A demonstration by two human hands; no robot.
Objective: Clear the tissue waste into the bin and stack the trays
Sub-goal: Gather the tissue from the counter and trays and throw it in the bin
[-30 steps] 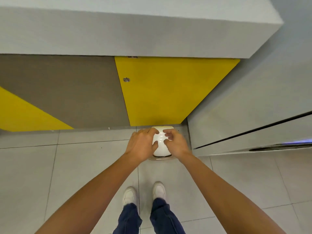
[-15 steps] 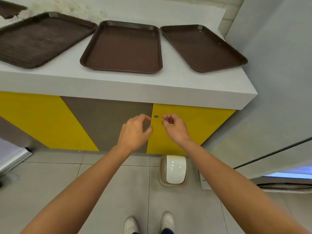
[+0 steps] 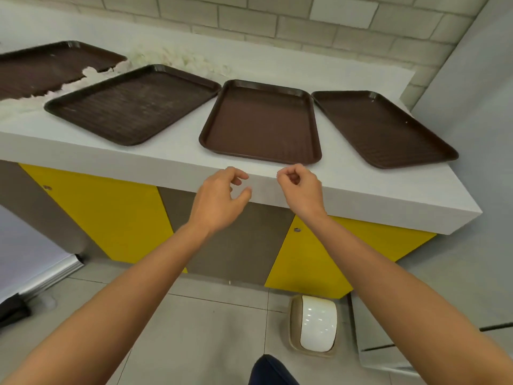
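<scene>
Brown trays (image 3: 261,123) on white counter (image 3: 347,179), brick wall (image 3: 305,20) behind, grey tiled floor (image 3: 211,329).

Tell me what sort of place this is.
Probably a food-court or canteen tray-return station: four brown serving trays on a white counter, loose tissue waste among them, and a swing-lid bin on the floor.

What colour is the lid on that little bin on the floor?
The bin lid is glossy white, with small light reflections on it; the head view shows it best.
</scene>
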